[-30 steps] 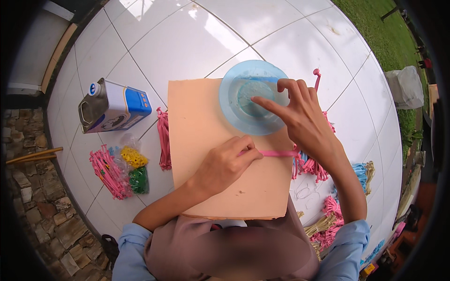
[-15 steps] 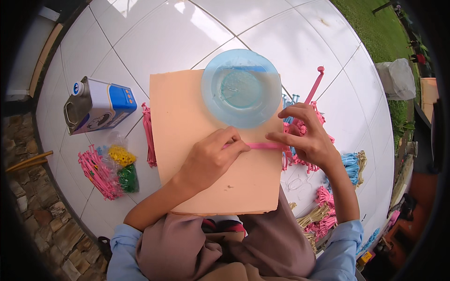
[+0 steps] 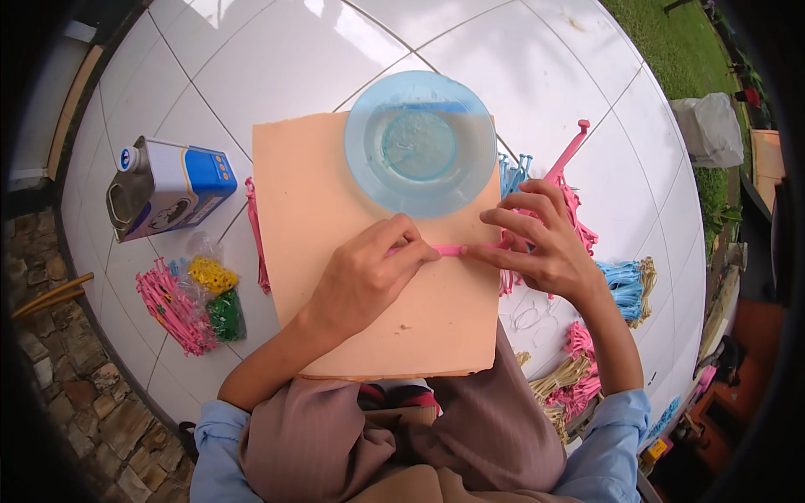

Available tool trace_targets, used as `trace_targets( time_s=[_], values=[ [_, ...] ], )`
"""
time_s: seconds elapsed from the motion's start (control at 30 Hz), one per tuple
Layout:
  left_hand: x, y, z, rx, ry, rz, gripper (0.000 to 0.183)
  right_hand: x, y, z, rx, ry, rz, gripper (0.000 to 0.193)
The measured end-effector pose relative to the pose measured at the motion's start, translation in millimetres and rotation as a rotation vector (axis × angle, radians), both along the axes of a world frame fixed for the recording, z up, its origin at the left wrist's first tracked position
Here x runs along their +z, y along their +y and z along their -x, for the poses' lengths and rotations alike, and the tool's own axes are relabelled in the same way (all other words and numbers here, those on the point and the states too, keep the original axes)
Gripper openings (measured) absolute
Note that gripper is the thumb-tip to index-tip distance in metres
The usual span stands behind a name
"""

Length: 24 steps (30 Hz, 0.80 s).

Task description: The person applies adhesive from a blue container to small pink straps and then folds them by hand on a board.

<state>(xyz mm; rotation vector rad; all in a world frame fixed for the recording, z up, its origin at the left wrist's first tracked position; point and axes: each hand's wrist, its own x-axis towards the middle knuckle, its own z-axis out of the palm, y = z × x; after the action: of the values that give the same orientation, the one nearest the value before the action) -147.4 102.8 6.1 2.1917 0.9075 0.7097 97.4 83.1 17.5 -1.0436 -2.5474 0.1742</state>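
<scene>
My left hand (image 3: pixel 365 268) is closed, thumb and fingertips pinching a narrow pink strip (image 3: pixel 451 250) above the peach board on my lap. My right hand (image 3: pixel 541 243) has its thumb tip on the same strip, close to the left fingertips, with its other fingers curved and spread. A pink length with a knobbed end (image 3: pixel 571 152) sticks up beyond the right hand and looks like part of that strip; the fingers hide the join. Under both hands lies the flat peach board (image 3: pixel 310 184). At its far edge sits a translucent blue bowl (image 3: pixel 360 142) with what looks like clear liquid.
A rectangular metal can (image 3: pixel 172 189) stands at left, with bundled pink pieces (image 3: pixel 172 306) and bags of yellow bits (image 3: pixel 212 275) and green bits (image 3: pixel 225 315) nearer. Right of the board lie pink, light blue (image 3: pixel 622 289) and tan bundles (image 3: pixel 562 375), plus thin loose thread (image 3: pixel 530 316).
My right thumb has moved left along the pink strip, toward the left fingertips, so less of the strip shows between my hands. The whole view has shifted slightly.
</scene>
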Motion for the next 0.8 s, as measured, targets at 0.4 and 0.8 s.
trace_targets(
  time_s=[0.4,0.8],
  values=[
    [-1,1,-1,0.014,-0.018,0.006,0.014,2,2,-6,-0.087,0.093,0.073,0.034],
    [-3,-1,-1,0.021,-0.049,0.011,0.011,-29,-33,35,-0.793,0.662,0.04,0.06]
  ],
)
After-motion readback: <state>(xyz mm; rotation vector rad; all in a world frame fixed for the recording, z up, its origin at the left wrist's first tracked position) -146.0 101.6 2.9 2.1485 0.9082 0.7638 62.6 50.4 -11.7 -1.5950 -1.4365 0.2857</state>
